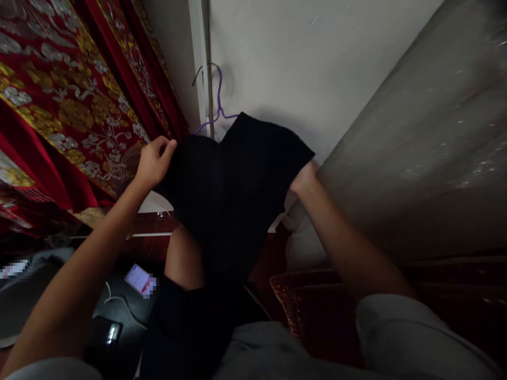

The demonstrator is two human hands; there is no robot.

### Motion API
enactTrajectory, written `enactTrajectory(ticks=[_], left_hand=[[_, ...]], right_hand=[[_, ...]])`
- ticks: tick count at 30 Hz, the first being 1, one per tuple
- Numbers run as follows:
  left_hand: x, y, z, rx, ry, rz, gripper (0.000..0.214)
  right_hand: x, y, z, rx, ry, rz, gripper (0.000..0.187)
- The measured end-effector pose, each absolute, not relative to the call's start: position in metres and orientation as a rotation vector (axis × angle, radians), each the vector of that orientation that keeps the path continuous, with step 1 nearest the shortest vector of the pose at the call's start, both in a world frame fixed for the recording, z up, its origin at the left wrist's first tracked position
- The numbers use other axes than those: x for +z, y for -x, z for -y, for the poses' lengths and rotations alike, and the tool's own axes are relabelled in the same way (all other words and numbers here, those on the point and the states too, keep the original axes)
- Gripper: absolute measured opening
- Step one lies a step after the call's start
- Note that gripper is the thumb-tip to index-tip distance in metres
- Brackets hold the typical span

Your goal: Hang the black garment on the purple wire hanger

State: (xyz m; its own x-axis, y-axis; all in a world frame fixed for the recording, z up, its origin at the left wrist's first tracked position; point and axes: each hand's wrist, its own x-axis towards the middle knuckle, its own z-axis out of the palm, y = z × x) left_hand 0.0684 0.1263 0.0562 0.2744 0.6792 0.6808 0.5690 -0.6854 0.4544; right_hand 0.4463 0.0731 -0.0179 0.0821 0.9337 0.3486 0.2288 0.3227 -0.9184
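A black short-sleeved shirt hangs in front of me on a purple hanger, whose hook is up by a thin metal pole against the wall. My left hand pinches the shirt's cloth at the left shoulder, thumb and forefinger pressed together. At the other side, my right hand reaches into or under the right sleeve opening. Its fingers are hidden by the black cloth, so their grip does not show. Most of the hanger's bar is covered by the shirt.
Red curtains with gold and silver embroidery hang at left. A lit phone and a cable lie on a dark surface below. A plastic-covered grey surface stands at right, above carved dark red wood.
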Motion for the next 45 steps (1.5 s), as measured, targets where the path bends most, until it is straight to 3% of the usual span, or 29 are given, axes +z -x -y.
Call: enactTrajectory(ticks=[2,6,10,16,19,24,29,31,35,41,43,45], left_hand=[[0.057,-0.081,-0.116,1.348,-2.494,-1.159,0.029],[0.076,-0.121,-0.103,1.312,-2.576,-0.960,0.039],[0.101,-0.145,-0.083,1.323,-2.563,-0.782,0.046],[0.105,-0.142,-0.057,1.452,-2.139,-0.764,0.043],[0.100,-0.126,-0.047,1.298,-1.760,-0.804,0.048],[0.092,-0.082,-0.004,0.897,-1.464,-1.047,0.024],[0.083,-0.043,0.027,0.639,-1.761,-1.267,0.041],[0.083,-0.034,0.023,0.699,-1.961,-1.314,0.042],[0.082,-0.031,-0.001,1.110,-2.168,-1.375,0.042],[0.071,-0.058,-0.002,1.952,-2.494,-1.015,0.058],[0.062,-0.070,0.007,1.881,-2.643,-1.010,0.050],[0.049,-0.083,0.012,1.569,-2.741,-1.139,0.047]], right_hand=[[-0.016,-0.458,-0.082,0.808,1.136,1.308,0.066],[0.003,-0.466,-0.087,0.837,1.091,1.105,0.055],[0.022,-0.455,-0.076,0.663,1.084,1.144,0.068],[0.023,-0.412,-0.012,0.630,0.881,1.319,0.081],[0.024,-0.384,0.027,0.830,0.741,1.649,0.062],[0.036,-0.365,0.037,1.304,0.391,2.344,0.055],[0.002,-0.364,-0.013,0.927,0.835,1.890,0.040],[-0.017,-0.364,-0.028,0.937,0.976,1.813,0.040],[-0.033,-0.367,-0.044,1.353,0.973,1.453,0.058],[0.000,-0.392,-0.092,1.048,0.707,1.033,0.047],[0.012,-0.402,-0.107,1.003,0.675,1.011,0.043],[0.018,-0.408,-0.108,0.999,0.659,1.012,0.044]])
